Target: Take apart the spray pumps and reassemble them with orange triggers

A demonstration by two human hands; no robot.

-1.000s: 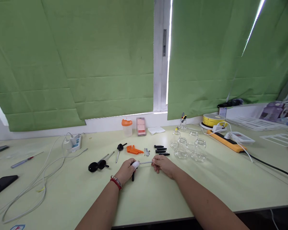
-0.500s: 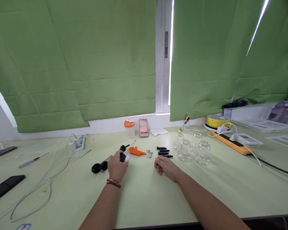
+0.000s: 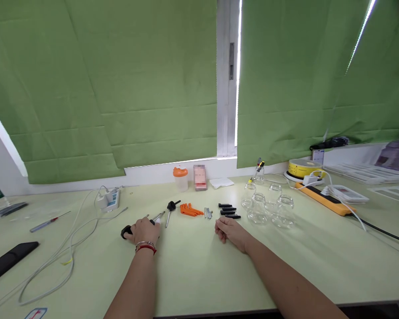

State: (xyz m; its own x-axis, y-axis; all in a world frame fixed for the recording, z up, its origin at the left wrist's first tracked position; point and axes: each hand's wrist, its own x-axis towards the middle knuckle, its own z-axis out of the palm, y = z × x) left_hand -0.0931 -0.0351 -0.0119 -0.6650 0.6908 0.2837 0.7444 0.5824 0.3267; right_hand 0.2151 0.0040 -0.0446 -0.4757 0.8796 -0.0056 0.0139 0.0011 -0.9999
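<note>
My left hand (image 3: 144,231) lies low over the table with fingers curled around black pieces. A round black end (image 3: 127,231) sticks out on its left, and metal rods (image 3: 158,216) show past the fingertips. Something white covers the thumb tip. Just right of it lies a black knob with a metal rod (image 3: 170,206). My right hand (image 3: 228,231) rests on its side, fingers curled closed, with nothing visible in it. Close beyond it are several black clips or sleeves (image 3: 228,211). Orange plastic pieces (image 3: 190,210) and small metal screws (image 3: 208,213) lie between the hands.
Several clear glass jars (image 3: 258,212) stand to the right, before an orange power strip (image 3: 324,199). An orange-lidded cup (image 3: 181,179) is at the back. On the left are white cables (image 3: 73,241), a screwdriver (image 3: 44,224) and a black flat object (image 3: 11,262).
My left hand has moved left and slightly towards me. The black knob with its rod now lies uncovered to its right. My right hand has stayed in place.
</note>
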